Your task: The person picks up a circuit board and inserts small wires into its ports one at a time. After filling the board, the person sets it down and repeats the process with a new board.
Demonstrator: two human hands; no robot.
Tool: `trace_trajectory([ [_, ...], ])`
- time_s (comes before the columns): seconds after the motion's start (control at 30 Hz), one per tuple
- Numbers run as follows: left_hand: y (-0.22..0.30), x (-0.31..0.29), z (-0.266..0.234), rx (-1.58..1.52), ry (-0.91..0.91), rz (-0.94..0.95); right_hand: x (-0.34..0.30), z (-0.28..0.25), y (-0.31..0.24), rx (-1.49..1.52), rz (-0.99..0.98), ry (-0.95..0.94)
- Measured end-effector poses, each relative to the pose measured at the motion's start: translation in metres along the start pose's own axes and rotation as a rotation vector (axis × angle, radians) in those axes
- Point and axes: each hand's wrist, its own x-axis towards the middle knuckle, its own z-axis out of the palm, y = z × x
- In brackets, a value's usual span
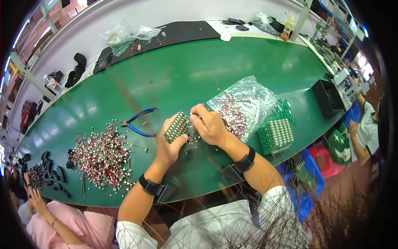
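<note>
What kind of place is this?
Probably an electronics factory workroom: there's a long green workbench, a heap of small wired parts, and what looks like a green circuit-board panel in the person's left hand.

the long green counter [174,68] filling mid-frame looks smooth and glossy, with pale reflections. the clear crumpled bag [258,94] right of centre is thin, shiny plastic. the blue-handled pliers [141,133] left of centre have smooth plastic-looking grips and a metal head. the green gridded board [177,128] at the centre has a rough, studded face. the long black mat [186,32] along the top looks matt.
</note>
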Motion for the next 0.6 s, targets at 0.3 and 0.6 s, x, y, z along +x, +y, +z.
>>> trace_trajectory([
  [0.3,0.0005,0.0022,0.0007,0.124,-0.052,0.072,0.0022,-0.0023,-0.0015,-0.022,-0.093,0.007],
  [0.6,0.0048,0.0003,0.0024,0.148,-0.091,0.115,0.0021,-0.0001,-0.0011,-0.031,-0.126,0.108],
])
